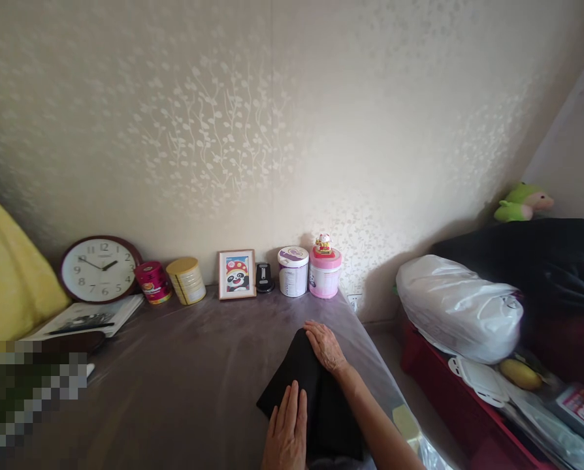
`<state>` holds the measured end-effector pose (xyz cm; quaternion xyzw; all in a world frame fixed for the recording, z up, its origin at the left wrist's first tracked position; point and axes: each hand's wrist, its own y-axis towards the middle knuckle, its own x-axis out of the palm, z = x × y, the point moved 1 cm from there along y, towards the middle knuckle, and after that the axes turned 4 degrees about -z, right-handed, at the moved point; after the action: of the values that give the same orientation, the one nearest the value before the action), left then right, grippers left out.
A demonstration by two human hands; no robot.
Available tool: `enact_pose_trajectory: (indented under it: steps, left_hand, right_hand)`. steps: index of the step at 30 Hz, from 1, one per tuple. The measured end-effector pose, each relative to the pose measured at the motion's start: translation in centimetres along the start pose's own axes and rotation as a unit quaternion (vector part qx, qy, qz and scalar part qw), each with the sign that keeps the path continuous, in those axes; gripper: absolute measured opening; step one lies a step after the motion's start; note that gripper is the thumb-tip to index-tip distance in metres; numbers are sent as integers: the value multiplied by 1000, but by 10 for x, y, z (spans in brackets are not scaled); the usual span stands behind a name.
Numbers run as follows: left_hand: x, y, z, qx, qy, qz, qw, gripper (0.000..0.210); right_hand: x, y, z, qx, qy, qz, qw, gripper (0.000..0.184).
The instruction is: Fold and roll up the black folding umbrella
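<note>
A folded piece of black cloth (292,365) lies on the table (198,385) in front of me, near the right edge. My left hand (288,424) rests flat on its near left part, fingers stretched out and pointing away from me. Across its far right corner lies my right hand (325,346), palm down, with the fingers extended over the cloth's edge. Neither hand grips the cloth. Part of the cloth is hidden under my hands and right forearm.
Along the wall stand a clock (100,269), a magenta tin (153,282), a yellow tin (187,281), a framed panda picture (236,275), a white tub (293,273) and a pink tub (325,274). Right of the table, a white plastic bag (458,307) sits on a red box (429,365).
</note>
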<state>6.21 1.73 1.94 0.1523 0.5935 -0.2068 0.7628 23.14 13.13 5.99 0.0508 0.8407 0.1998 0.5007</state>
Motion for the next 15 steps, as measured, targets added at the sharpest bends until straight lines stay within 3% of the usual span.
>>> enact_pose_trajectory:
  steps: [3, 5, 9, 11, 15]
  left_hand:
    - [-3, 2, -1, -8, -12, -25, 1000, 78]
    - [-2, 3, -1, -14, -19, -23, 999, 76]
    - [-5, 2, 1, -23, -26, -24, 999, 72]
    - [-12, 1, 4, -23, -28, -40, 999, 72]
    - [-27, 2, 10, -51, -34, -98, 993, 79]
  right_hand:
    - [-8, -3, -7, 23, 0, 47, 999, 30]
    - [-12, -16, -20, -18, 19, 72, 997, 29]
    - [-6, -40, -42, -102, 33, -7, 994, 28]
    - [1, -37, -41, -90, 17, -11, 996, 30]
    - [7, -13, -20, 7, -18, 31, 999, 31]
